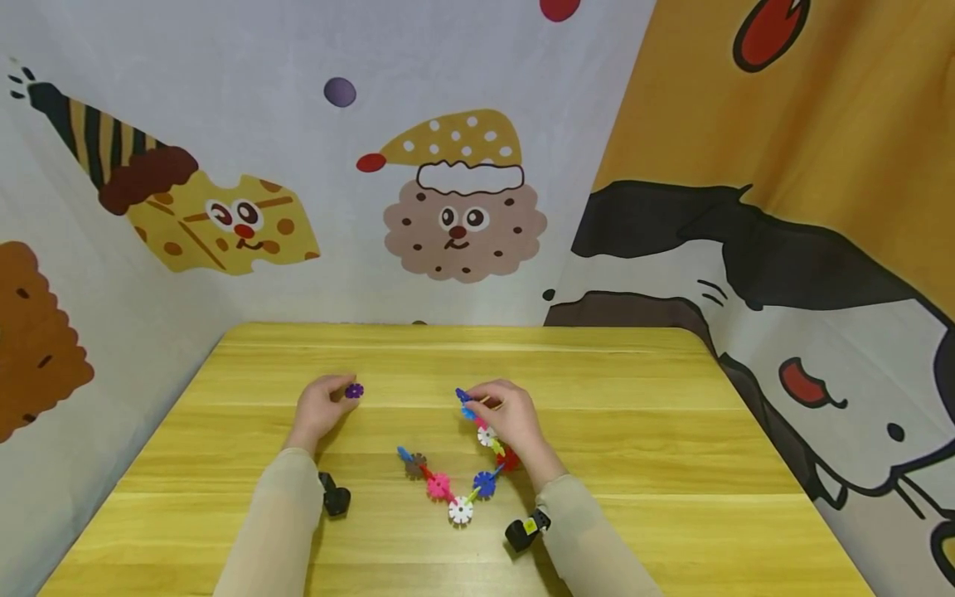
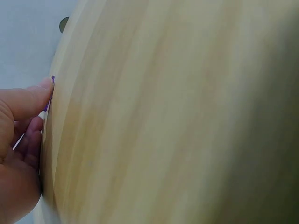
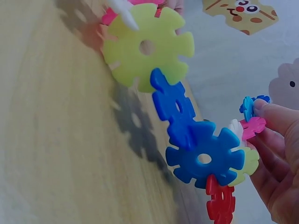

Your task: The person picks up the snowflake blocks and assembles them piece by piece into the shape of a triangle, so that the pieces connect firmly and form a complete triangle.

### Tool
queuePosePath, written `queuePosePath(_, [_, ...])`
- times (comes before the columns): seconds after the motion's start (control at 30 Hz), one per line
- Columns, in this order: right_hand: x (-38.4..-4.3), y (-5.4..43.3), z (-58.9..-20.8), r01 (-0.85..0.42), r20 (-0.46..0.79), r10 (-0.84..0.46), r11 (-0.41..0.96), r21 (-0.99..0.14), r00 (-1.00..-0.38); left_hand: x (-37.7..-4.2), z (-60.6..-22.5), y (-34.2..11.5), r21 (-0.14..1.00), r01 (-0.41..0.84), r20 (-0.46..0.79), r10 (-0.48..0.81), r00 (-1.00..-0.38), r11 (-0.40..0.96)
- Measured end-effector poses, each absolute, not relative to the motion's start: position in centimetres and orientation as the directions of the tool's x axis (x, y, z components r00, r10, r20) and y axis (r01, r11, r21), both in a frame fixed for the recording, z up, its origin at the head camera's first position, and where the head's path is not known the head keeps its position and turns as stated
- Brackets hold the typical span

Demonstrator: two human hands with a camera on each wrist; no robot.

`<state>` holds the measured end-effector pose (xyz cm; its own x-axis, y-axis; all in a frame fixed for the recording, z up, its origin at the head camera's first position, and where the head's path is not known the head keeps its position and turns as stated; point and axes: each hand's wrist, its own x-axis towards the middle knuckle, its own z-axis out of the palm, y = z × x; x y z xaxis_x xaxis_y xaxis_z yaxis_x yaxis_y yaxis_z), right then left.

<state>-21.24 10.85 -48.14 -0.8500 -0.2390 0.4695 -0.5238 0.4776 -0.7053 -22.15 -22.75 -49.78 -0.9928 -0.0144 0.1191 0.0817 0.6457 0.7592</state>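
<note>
My left hand [image 1: 319,408] pinches a small purple notched disc [image 1: 354,390] between thumb and fingertips, above the left part of the table; in the left wrist view only a thin purple edge shows. My right hand [image 1: 516,416] holds the upper right end of a curved chain of interlocking notched plastic discs [image 1: 460,512], near a dark blue disc [image 1: 462,395]. The chain runs down through white, red and blue discs, then back up left to a brown disc [image 1: 414,467]. The right wrist view shows a yellow-green disc [image 3: 175,70] slotted into blue discs [image 3: 226,144].
The wooden table [image 1: 634,448] has a pale cloth with printed cartoon figures behind it. Black wrist cameras are strapped at the left wrist [image 1: 337,499] and right wrist [image 1: 522,533], close to the chain's two sides.
</note>
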Motion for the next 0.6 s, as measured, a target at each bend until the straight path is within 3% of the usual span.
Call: queuePosePath(0.6, [-21.03, 10.71, -48.11, -0.529, 0.471, -0.245, 0.464, -0.71, -0.847, -22.25, -50.15, -23.06, 0.772, 0.106, 0.129, 0.008, -0.992, 0.627])
